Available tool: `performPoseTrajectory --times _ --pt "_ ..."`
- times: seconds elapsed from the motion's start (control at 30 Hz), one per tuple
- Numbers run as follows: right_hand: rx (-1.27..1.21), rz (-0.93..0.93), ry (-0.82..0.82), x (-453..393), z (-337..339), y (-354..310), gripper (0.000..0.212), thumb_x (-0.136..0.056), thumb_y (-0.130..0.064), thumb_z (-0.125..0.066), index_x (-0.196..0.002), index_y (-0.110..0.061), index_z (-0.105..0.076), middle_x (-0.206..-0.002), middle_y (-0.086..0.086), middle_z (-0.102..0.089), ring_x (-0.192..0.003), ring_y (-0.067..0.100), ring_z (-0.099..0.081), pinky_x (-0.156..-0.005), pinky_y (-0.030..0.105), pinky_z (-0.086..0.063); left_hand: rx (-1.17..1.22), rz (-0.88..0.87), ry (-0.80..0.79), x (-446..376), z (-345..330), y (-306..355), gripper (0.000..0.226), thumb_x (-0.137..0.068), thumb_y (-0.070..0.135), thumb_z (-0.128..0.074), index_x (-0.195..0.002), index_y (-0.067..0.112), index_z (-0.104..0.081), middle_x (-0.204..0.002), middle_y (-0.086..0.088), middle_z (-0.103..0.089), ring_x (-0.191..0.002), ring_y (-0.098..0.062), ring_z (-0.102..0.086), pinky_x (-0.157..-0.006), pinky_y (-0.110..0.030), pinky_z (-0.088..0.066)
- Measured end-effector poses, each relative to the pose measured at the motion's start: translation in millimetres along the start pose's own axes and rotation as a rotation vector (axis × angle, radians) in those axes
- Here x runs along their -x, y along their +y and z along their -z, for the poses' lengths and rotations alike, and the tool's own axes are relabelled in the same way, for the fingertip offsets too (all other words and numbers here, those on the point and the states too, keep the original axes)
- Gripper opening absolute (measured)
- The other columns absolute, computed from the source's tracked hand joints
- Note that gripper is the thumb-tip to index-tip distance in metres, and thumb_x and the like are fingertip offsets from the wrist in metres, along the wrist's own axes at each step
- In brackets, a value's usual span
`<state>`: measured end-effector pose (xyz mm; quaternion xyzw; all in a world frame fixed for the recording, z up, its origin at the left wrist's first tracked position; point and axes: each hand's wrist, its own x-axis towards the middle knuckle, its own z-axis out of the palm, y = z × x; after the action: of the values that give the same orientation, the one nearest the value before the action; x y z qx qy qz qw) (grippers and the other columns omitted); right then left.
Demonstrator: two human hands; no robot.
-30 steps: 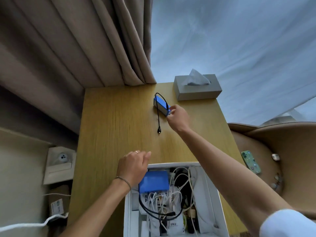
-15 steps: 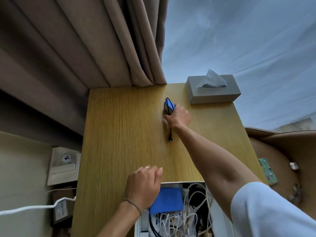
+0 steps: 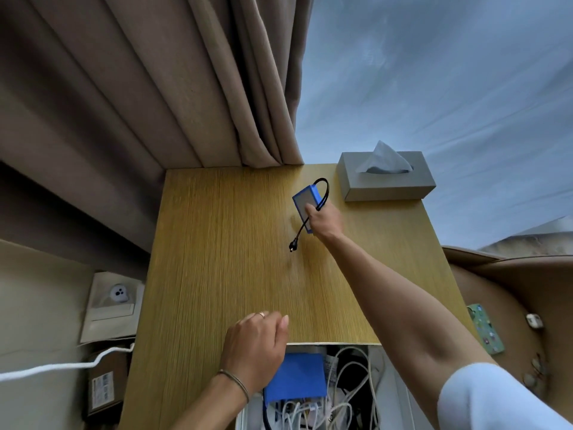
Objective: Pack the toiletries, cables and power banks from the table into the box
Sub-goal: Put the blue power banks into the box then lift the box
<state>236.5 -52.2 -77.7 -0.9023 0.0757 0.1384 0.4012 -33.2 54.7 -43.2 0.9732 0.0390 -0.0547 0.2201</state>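
At far left of frame a wall socket (image 3: pixel 118 293) sat beside the wooden table (image 3: pixel 223 249), with a white cord (image 3: pixel 62 367) trailing below it. Lower centre: left hand (image 3: pixel 254 346) curled loosely at the near-left corner of the white box (image 3: pixel 310 344), holding nothing visible, knuckles over a blue power bank (image 3: pixel 297 381) lying in the box among white cables (image 3: pixel 350 395). Centre, upper: right hand (image 3: pixel 325 220) gripped a second blue power bank (image 3: pixel 305 198), tilted and lifted off the table, its black cable (image 3: pixel 299 234) looping above and dangling below. To the right, a grey tissue box (image 3: pixel 387 184) stood at the table's far corner.
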Motion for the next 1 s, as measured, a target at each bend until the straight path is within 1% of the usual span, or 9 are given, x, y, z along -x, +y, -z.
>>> performPoseTrajectory --times 0.1,0.2,0.27,0.4,0.47,0.6,0.73,0.87,1.0 --pt "-0.215 -0.019 -0.036 16.4 15.4 -10.2 0.024 -0.095 -0.032 -0.058 -0.077 -0.017 -0.053 -0.075 0.006 -0.062 -0.08 0.038 -0.072 -0.07 0.054 -0.062 -0.006 0.006 -0.003 -0.2 1.9 1.6 0.042 -0.099 0.045 -0.017 -0.061 0.033 -0.033 -0.053 0.011 -0.038 -0.049 -0.003 -0.037 -0.046 -0.017 -0.019" --pt "-0.343 -0.027 -0.064 38.8 37.9 -21.8 0.027 -0.096 -0.031 -0.061 -0.074 -0.017 -0.053 -0.07 0.002 -0.059 -0.069 0.028 -0.068 -0.059 0.04 -0.06 0.002 0.018 0.004 -0.5 3.7 3.3 0.043 -0.099 0.043 -0.02 -0.06 0.033 -0.032 -0.053 0.011 -0.039 -0.047 -0.003 -0.037 -0.045 -0.018 -0.019" --pt "-0.435 -0.041 -0.089 57.7 55.8 -26.9 0.024 -0.096 -0.03 -0.061 -0.078 -0.015 -0.055 -0.069 0.001 -0.059 -0.064 0.023 -0.066 -0.056 0.035 -0.056 -0.006 0.018 0.007 -0.6 5.0 4.0 0.043 -0.101 0.04 -0.025 -0.06 0.031 -0.033 -0.054 0.01 -0.04 -0.047 -0.004 -0.036 -0.045 -0.019 -0.02" --pt "-0.52 -0.075 -0.17 105.7 89.6 -30.2 0.018 -0.095 -0.031 -0.06 -0.093 -0.013 -0.062 -0.08 0.004 -0.067 -0.068 0.021 -0.07 -0.071 0.042 -0.06 -0.021 0.021 0.004 -1.2 5.8 5.6 0.044 -0.104 0.035 -0.03 -0.061 0.027 -0.041 -0.054 0.007 -0.042 -0.046 -0.007 -0.036 -0.044 -0.023 -0.025" --pt "-0.531 -0.075 -0.205 134.9 105.7 -27.7 0.017 -0.096 -0.031 -0.059 -0.095 -0.014 -0.063 -0.082 0.003 -0.066 -0.072 0.021 -0.069 -0.067 0.039 -0.06 -0.013 0.024 0.002 -0.8 5.8 6.2 0.046 -0.104 0.033 -0.03 -0.061 0.023 -0.044 -0.053 0.006 -0.04 -0.044 -0.01 -0.034 -0.043 -0.026 -0.026" --pt "-0.574 -0.068 -0.29 196.0 128.7 -12.9 0.013 -0.099 -0.028 -0.055 -0.092 -0.019 -0.06 -0.081 0.003 -0.056 -0.062 0.014 -0.062 -0.047 0.024 -0.052 -0.007 0.025 0.001 -1.5 5.2 6.3 0.047 -0.103 0.032 -0.03 -0.061 0.018 -0.045 -0.052 0.003 -0.038 -0.044 -0.012 -0.033 -0.044 -0.026 -0.026" --pt "-0.607 -0.126 -0.391 249.9 137.5 14.3 0.012 -0.102 -0.028 -0.054 -0.096 -0.025 -0.065 -0.081 0.0 -0.059 -0.055 0.007 -0.063 -0.047 0.025 -0.051 -0.019 0.023 0.016 -1.3 4.3 6.6 0.047 -0.103 0.029 -0.029 -0.06 0.016 -0.045 -0.052 0.001 -0.039 -0.044 -0.014 -0.033 -0.044 -0.026 -0.024" --pt "-0.6 -0.2 -0.438 292.7 135.8 53.0 0.013 -0.103 -0.028 -0.055 -0.101 -0.026 -0.067 -0.079 -0.003 -0.066 -0.059 0.005 -0.067 -0.049 0.023 -0.051 -0.039 0.008 0.027 0.5 3.5 8.0 0.047 -0.103 0.027 -0.03 -0.058 0.019 -0.042 -0.05 0.002 -0.039 -0.043 -0.014 -0.034 -0.043 -0.025 -0.024" --pt "-0.531 -0.306 -0.429 315.7 127.7 94.8 0.021 -0.103 -0.03 -0.054 -0.115 -0.019 -0.066 -0.088 -0.002 -0.068 -0.068 0.007 -0.063 -0.051 0.016 -0.047 -0.038 0.015 0.015 0.9 2.6 8.3 0.049 -0.103 0.028 -0.03 -0.056 0.02 -0.042 -0.049 0.002 -0.037 -0.042 -0.014 -0.032 -0.043 -0.025 -0.024"
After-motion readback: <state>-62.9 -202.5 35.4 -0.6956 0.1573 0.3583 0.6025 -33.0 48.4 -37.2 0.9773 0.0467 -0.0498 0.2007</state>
